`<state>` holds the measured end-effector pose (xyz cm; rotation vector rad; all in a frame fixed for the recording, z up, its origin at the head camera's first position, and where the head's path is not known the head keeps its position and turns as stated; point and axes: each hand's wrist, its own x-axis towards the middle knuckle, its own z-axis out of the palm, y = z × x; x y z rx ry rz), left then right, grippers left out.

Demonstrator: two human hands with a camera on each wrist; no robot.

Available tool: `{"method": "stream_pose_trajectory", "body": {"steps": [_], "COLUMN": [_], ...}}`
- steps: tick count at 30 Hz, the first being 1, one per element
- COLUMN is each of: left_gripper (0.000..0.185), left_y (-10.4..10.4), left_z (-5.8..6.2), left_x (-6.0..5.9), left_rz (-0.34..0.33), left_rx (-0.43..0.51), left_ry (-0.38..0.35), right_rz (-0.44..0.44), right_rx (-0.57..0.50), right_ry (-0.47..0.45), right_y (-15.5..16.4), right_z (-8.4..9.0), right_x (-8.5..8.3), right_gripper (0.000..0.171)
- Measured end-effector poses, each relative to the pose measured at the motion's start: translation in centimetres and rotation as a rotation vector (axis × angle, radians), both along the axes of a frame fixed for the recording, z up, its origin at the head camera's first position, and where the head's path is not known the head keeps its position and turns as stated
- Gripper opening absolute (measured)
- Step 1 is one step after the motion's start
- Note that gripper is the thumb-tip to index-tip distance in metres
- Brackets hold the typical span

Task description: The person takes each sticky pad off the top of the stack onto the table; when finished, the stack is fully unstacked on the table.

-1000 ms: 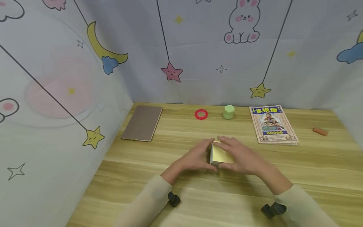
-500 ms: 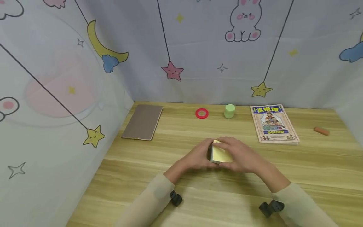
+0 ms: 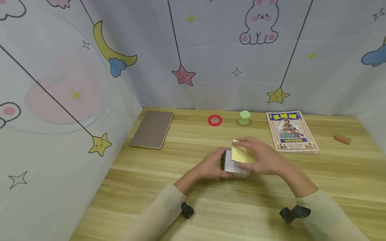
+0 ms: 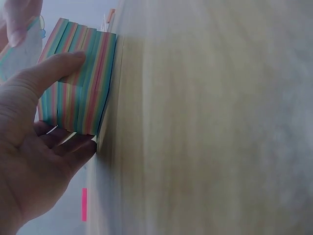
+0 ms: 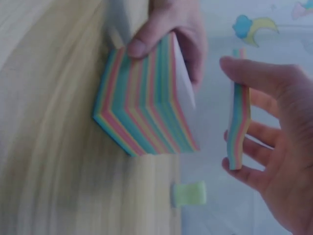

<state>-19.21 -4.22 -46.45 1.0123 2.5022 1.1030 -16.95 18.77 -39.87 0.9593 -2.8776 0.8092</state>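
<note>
A thick block of sticky notes (image 3: pixel 230 164) sits on the table, its sides striped pink, yellow and teal in the left wrist view. My left hand (image 3: pixel 212 166) grips it from the left, thumb on the near side and fingers round the far side. Above the block, my right hand (image 3: pixel 265 156) pinches a thin sticky note pad (image 3: pixel 240 154) between thumb and fingers. That pad has a yellow top, and in the right wrist view a gap separates it from the block. The block's top now shows whitish.
Along the back of the wooden table (image 3: pixel 193 134) lie a brown notebook (image 3: pixel 152 130), a red tape ring (image 3: pixel 215 120), a light green lidded pot (image 3: pixel 244 118) and an illustrated booklet (image 3: pixel 291 132). An orange-brown stick (image 3: pixel 342 139) lies far right. A patterned curtain (image 3: pixel 211 43) stands behind.
My right hand has lifted the yellow-topped pad off the block, up and slightly right, uncovering a whitish top. My left hand has closed in slightly and stays round the block.
</note>
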Motion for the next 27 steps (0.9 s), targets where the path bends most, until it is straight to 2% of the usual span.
{"method": "stream_pose_trajectory", "body": {"steps": [5, 12, 15, 20, 27], "left_gripper": [0.089, 0.090, 0.090, 0.091, 0.088], "left_y": [0.0, 0.1, 0.1, 0.1, 0.1], "left_z": [-0.1, -0.1, -0.1, -0.3, -0.3], "left_x": [-0.2, 0.0, -0.1, -0.2, -0.1], "left_rz": [0.006, 0.006, 0.008, 0.003, 0.006], "left_rx": [0.008, -0.004, -0.005, 0.002, 0.012], "left_ry": [-0.021, -0.012, -0.009, -0.007, -0.034], "right_rz": [-0.103, -0.258, -0.256, -0.191, -0.182], "right_rx": [-0.069, -0.106, -0.070, 0.045, 0.097], "right_ry": [-0.050, -0.123, -0.109, -0.057, -0.098], "right_y": [1.2, 2.4, 2.6, 2.6, 2.4], "right_z": [0.0, -2.9, -4.3, -6.3, -7.4], "right_x": [-2.3, -5.5, -6.6, -7.6, -8.2], "right_gripper": [0.067, 0.066, 0.065, 0.064, 0.064]}}
